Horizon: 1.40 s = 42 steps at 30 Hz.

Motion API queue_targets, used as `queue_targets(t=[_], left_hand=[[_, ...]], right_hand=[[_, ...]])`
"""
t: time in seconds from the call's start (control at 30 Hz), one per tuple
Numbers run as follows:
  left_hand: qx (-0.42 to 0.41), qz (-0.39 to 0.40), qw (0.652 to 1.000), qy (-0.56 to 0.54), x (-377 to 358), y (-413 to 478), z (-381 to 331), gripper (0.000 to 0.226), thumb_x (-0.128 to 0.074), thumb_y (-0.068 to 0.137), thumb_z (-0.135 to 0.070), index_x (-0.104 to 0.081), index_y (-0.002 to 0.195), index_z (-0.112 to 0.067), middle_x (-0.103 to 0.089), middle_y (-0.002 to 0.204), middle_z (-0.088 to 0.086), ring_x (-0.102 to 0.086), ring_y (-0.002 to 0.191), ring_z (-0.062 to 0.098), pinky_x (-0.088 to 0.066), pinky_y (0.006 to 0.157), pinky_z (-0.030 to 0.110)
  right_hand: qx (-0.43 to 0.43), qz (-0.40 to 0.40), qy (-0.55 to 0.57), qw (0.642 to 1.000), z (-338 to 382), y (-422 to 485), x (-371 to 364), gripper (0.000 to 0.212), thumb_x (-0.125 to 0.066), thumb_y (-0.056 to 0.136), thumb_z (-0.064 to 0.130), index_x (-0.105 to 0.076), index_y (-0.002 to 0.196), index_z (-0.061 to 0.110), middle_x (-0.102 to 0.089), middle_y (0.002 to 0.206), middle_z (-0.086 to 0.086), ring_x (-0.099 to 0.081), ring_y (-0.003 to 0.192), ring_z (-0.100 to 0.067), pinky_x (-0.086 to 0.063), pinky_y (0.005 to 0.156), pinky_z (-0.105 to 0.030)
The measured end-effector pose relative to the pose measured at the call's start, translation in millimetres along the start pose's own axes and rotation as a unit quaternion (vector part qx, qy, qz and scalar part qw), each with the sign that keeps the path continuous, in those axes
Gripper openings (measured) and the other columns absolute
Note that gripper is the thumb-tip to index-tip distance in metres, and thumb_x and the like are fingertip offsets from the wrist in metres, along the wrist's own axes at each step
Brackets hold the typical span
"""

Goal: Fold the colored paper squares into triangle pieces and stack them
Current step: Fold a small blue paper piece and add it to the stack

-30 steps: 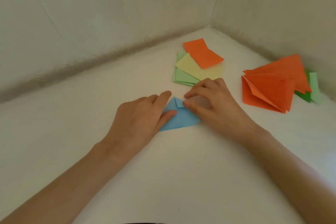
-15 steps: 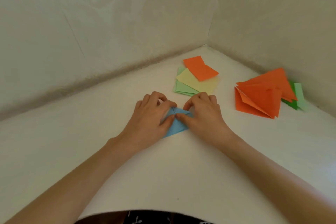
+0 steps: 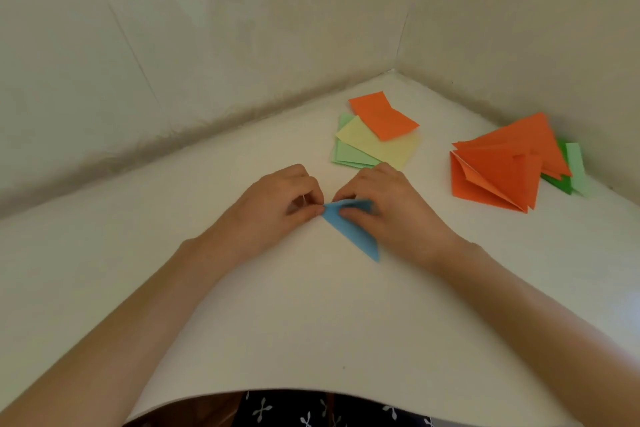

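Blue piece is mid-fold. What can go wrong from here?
1. The left hand pinches the tip of the blue paper and the right hand grips beside it. Its long near point lies free, so the crease may skew.
2. The right hand's knuckles sit next to the flat sheets, so a reach could nudge them.
3. The orange pile lies fanned, not squared, so another piece on top may slide.
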State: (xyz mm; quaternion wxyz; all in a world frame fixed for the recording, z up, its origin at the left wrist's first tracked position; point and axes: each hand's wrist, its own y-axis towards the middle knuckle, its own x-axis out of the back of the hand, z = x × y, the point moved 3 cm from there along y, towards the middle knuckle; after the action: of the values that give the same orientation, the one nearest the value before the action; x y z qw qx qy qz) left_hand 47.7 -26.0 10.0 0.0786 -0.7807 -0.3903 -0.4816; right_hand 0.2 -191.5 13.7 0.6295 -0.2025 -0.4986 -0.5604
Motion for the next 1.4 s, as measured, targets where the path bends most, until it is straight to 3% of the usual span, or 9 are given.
queue_targets(t=[0.13,0.27,0.47,0.67,0.77,0.87,1.0,1.13,1.4], left_hand=[[-0.087,0.030,0.994,0.063,7,-3,0,0.031,-0.046,0.085,-0.024,-0.073,0.092,-0.013,-0.060,0.088,-0.001,-0.051,0.077,0.007,-0.042,0.065,0.019],[-0.144,0.010,0.973,0.180,9,-8,-10,0.041,-0.036,0.083,-0.021,-0.077,0.089,-0.016,-0.062,0.079,0.001,-0.055,0.059,0.018,-0.039,0.055,0.022],[-0.053,-0.007,0.975,0.217,-3,-23,-18,0.049,-0.026,0.088,-0.026,-0.071,0.092,-0.010,-0.060,0.078,0.006,-0.053,0.053,0.028,-0.035,0.046,0.030],[-0.082,-0.027,0.962,0.260,2,-22,-29,0.032,-0.043,0.076,-0.007,-0.074,0.084,-0.009,-0.061,0.075,0.005,-0.055,0.053,0.025,-0.027,0.043,0.022],[-0.073,-0.028,0.960,0.270,1,-23,-29,0.038,-0.036,0.077,-0.011,-0.074,0.082,-0.010,-0.061,0.074,0.004,-0.055,0.052,0.024,-0.026,0.043,0.022],[-0.075,-0.025,0.954,0.290,1,-22,-31,0.017,-0.059,0.071,-0.002,-0.073,0.079,-0.008,-0.061,0.072,0.005,-0.054,0.050,0.024,-0.025,0.042,0.022],[-0.069,-0.034,0.953,0.293,-4,-25,-33,0.022,-0.073,0.063,0.000,-0.072,0.084,-0.007,-0.062,0.079,0.006,-0.056,0.056,0.024,-0.033,0.039,0.027],[-0.072,-0.044,0.951,0.298,-13,-32,-30,0.051,-0.034,0.077,-0.016,-0.068,0.115,-0.014,-0.064,0.103,0.009,-0.057,0.084,0.026,-0.047,0.064,0.034],[-0.003,-0.030,0.950,0.312,5,-46,-17,0.050,-0.033,0.080,-0.025,-0.070,0.111,-0.018,-0.062,0.114,0.008,-0.056,0.099,0.028,-0.040,0.083,0.038]], right_hand=[[0.114,0.033,-0.097,0.988,3,-6,7,0.039,-0.040,0.078,0.010,-0.074,0.096,0.014,-0.065,0.087,-0.004,-0.049,0.080,-0.021,-0.035,0.071,-0.028],[0.104,0.091,-0.156,0.978,10,-13,13,0.056,-0.032,0.068,0.015,-0.071,0.108,0.016,-0.063,0.096,-0.004,-0.055,0.077,-0.027,-0.042,0.071,-0.035],[0.069,0.070,-0.237,0.967,16,-16,5,0.053,-0.036,0.074,0.021,-0.065,0.118,0.017,-0.059,0.094,-0.007,-0.054,0.082,-0.028,-0.043,0.073,-0.037],[0.043,0.023,-0.265,0.963,-5,-37,22,0.050,-0.038,0.074,0.016,-0.070,0.113,0.017,-0.061,0.094,-0.008,-0.056,0.082,-0.032,-0.032,0.071,-0.036],[0.036,0.006,-0.264,0.964,-6,-39,27,0.049,-0.038,0.073,0.014,-0.072,0.108,0.016,-0.062,0.093,-0.009,-0.056,0.080,-0.032,-0.026,0.070,-0.034],[0.040,-0.013,-0.230,0.972,6,-28,19,0.047,-0.037,0.073,0.013,-0.072,0.105,0.012,-0.063,0.096,-0.009,-0.056,0.083,-0.031,-0.029,0.072,-0.033],[0.063,0.003,-0.224,0.972,10,-28,5,0.047,-0.035,0.076,0.015,-0.070,0.108,0.011,-0.064,0.096,-0.007,-0.059,0.084,-0.031,-0.040,0.072,-0.036],[0.058,-0.006,-0.212,0.976,6,-31,4,0.046,-0.035,0.080,0.014,-0.070,0.110,0.012,-0.064,0.097,-0.007,-0.059,0.082,-0.031,-0.046,0.067,-0.039],[0.030,0.002,-0.152,0.988,3,-30,4,0.043,-0.038,0.082,0.025,-0.070,0.109,0.016,-0.061,0.098,-0.002,-0.055,0.083,-0.024,-0.039,0.073,-0.032]])
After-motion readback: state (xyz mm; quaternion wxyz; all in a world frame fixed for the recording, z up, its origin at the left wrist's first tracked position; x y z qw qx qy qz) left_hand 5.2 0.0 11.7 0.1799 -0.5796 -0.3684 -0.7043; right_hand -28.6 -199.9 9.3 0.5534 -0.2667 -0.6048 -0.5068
